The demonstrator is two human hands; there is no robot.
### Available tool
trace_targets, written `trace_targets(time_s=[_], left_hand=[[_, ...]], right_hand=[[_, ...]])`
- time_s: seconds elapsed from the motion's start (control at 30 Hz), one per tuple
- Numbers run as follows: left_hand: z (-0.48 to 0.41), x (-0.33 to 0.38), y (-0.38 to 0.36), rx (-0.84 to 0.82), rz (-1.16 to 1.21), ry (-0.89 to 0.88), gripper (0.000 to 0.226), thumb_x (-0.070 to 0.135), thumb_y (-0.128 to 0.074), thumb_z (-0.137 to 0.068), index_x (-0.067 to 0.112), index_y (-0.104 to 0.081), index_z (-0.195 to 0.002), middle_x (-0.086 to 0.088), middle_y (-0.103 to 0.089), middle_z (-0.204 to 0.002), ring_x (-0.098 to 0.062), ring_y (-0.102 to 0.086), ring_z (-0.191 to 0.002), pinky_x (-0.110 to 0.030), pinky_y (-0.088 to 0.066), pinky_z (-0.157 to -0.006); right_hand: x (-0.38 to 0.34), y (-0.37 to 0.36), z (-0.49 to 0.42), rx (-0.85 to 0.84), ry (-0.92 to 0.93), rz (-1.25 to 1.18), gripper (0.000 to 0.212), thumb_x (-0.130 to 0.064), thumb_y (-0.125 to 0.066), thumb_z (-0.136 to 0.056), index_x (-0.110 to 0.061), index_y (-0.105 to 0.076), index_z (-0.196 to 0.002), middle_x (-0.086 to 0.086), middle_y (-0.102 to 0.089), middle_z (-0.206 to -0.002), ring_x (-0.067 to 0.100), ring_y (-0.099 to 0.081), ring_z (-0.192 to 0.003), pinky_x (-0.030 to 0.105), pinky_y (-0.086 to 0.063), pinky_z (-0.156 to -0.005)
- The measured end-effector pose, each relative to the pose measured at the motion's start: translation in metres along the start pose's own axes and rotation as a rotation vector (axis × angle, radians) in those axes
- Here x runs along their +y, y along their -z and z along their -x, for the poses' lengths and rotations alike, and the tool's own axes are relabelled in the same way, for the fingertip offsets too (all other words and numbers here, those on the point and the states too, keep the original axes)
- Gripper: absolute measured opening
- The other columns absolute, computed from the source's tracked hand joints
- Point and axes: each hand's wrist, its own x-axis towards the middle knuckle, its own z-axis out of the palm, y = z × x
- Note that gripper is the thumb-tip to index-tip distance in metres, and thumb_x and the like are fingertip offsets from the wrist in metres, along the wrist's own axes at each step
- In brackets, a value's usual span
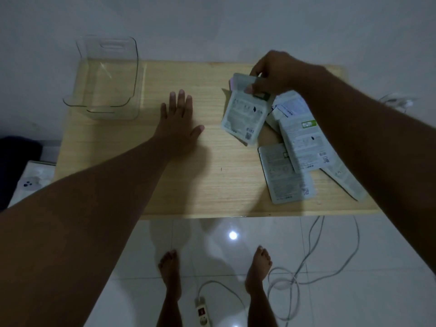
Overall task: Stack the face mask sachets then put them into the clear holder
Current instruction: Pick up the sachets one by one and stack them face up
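My right hand (pixel 273 75) pinches the top edge of a pale face mask sachet (pixel 243 114) and holds it lifted above the wooden table (pixel 200 185), with a second, pinkish sachet edge just behind it. Several more sachets (pixel 304 142) lie scattered and overlapping on the right side of the table, partly under my right forearm. My left hand (pixel 178 123) rests flat on the table's middle, fingers spread, holding nothing. The clear holder (pixel 106 79) stands with nothing in it at the table's far left corner.
The table stands against a white wall. On the tiled floor below are my bare feet, a white power strip (pixel 202 312) and loose white cables (pixel 306 267). A white item with dark dots (pixel 30 182) lies left of the table.
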Motion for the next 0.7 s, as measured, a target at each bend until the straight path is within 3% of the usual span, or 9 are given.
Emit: trace_targets(time_s=[0.07,0.13,0.2,0.3,0.43,0.5,0.63,0.7], left_hand=[[0.000,0.000,0.002,-0.009,0.010,-0.004,0.085,0.054,-0.035,-0.095,0.004,0.001,-0.153,-0.021,0.008,-0.162,-0.041,0.012,-0.149,-0.056,0.000,-0.118],[0.002,0.000,0.002,-0.005,0.018,-0.016,0.084,0.052,-0.037,-0.095,0.004,0.000,-0.153,-0.021,0.007,-0.162,-0.041,0.011,-0.149,-0.056,-0.001,-0.118],[0.003,0.001,0.002,-0.007,0.031,-0.022,0.084,0.051,-0.037,-0.096,0.003,-0.001,-0.153,-0.021,0.006,-0.162,-0.041,0.010,-0.149,-0.056,-0.002,-0.118],[0.005,0.002,0.001,-0.027,0.048,-0.019,0.083,0.051,-0.036,-0.097,0.003,0.001,-0.153,-0.021,0.007,-0.162,-0.041,0.012,-0.148,-0.056,-0.002,-0.119],[0.007,0.000,0.000,-0.031,0.078,-0.023,0.083,0.052,-0.034,-0.097,0.003,0.001,-0.154,-0.019,0.006,-0.163,-0.041,0.012,-0.149,-0.056,-0.002,-0.119],[0.005,-0.002,-0.002,-0.034,0.089,-0.013,0.084,0.053,-0.035,-0.096,0.002,0.000,-0.154,-0.020,0.004,-0.163,-0.041,0.010,-0.149,-0.056,-0.002,-0.119],[0.004,-0.003,-0.003,-0.043,0.121,0.036,0.081,0.049,-0.034,-0.097,0.002,-0.001,-0.154,-0.018,0.003,-0.163,-0.040,0.010,-0.149,-0.053,0.000,-0.119],[0.004,0.000,-0.003,-0.017,0.169,0.047,0.073,0.037,-0.031,-0.097,0.000,-0.003,-0.153,-0.020,0.000,-0.163,-0.041,0.008,-0.149,-0.055,0.000,-0.119]], right_hand=[[-0.015,0.013,-0.004,-0.055,-0.043,0.146,0.030,-0.022,-0.075,-0.083,-0.011,-0.074,-0.111,0.013,-0.073,-0.088,0.024,-0.068,-0.066,0.038,-0.061,-0.072],[-0.035,0.018,-0.006,-0.092,-0.074,0.295,0.020,-0.016,-0.077,-0.079,-0.004,-0.075,-0.095,0.010,-0.071,-0.072,0.021,-0.067,-0.060,0.045,-0.062,-0.078],[-0.059,0.014,-0.009,-0.120,-0.092,0.353,0.011,-0.008,-0.074,-0.082,0.000,-0.070,-0.088,0.009,-0.068,-0.072,0.023,-0.068,-0.069,0.045,-0.059,-0.088],[-0.082,-0.002,-0.025,-0.225,-0.167,0.133,0.025,-0.014,-0.061,-0.095,0.005,-0.065,-0.111,0.014,-0.072,-0.099,0.024,-0.071,-0.088,0.042,-0.056,-0.095],[-0.094,-0.020,-0.036,-0.236,-0.300,-0.344,0.058,-0.044,-0.052,-0.099,0.005,-0.046,-0.130,0.017,-0.057,-0.113,0.030,-0.070,-0.080,0.034,-0.063,-0.059],[-0.086,-0.032,-0.035,-0.129,-0.257,-0.427,0.057,-0.044,-0.053,-0.099,0.004,-0.050,-0.131,0.015,-0.061,-0.120,0.031,-0.072,-0.078,0.041,-0.064,-0.067],[-0.055,-0.071,-0.020,0.006,0.030,-0.199,0.036,-0.027,-0.063,-0.093,-0.012,-0.066,-0.125,0.012,-0.066,-0.127,0.020,-0.064,-0.103,0.033,-0.052,-0.095],[-0.042,-0.103,-0.009,-0.042,0.116,-0.061,0.044,-0.032,-0.064,-0.090,-0.025,-0.060,-0.133,0.012,-0.054,-0.141,0.027,-0.053,-0.125,0.050,-0.043,-0.108]])
